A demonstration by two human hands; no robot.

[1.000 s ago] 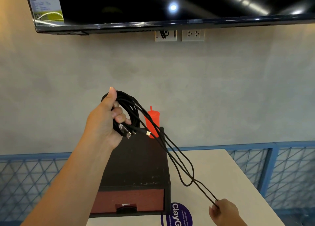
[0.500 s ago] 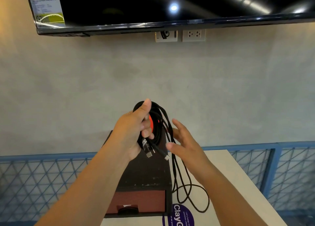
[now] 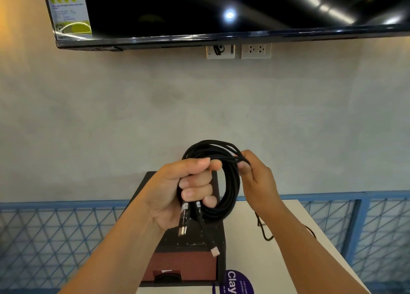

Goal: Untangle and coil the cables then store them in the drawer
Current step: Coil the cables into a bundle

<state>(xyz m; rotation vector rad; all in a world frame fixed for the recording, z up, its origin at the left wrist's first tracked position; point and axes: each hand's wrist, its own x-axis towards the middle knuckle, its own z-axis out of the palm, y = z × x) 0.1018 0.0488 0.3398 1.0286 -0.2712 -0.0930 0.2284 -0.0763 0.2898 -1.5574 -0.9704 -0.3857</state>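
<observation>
- Left hand (image 3: 177,191) is clenched around the left side of a coil of thin black braided cables (image 3: 231,182), thumb laid over the top strands, holding it up in the air above the box.
- Right hand (image 3: 257,178) pinches a few strands at the coil's upper right between thumb and fingers.
- Two cable ends hang below the left fist: a silver-tipped plug (image 3: 182,229) and a smaller metal connector (image 3: 214,252) lower down.
- A loose black cable tail (image 3: 267,238) lies on the white tabletop (image 3: 248,256) under the right forearm, towards the right edge.
- A black rectangular box (image 3: 190,241) stands on the left part of the tabletop; its reddish-brown drawer (image 3: 184,265) faces the near edge and is closed.
- A round purple sticker (image 3: 238,282) sits at the near edge, just right of the box.
</observation>
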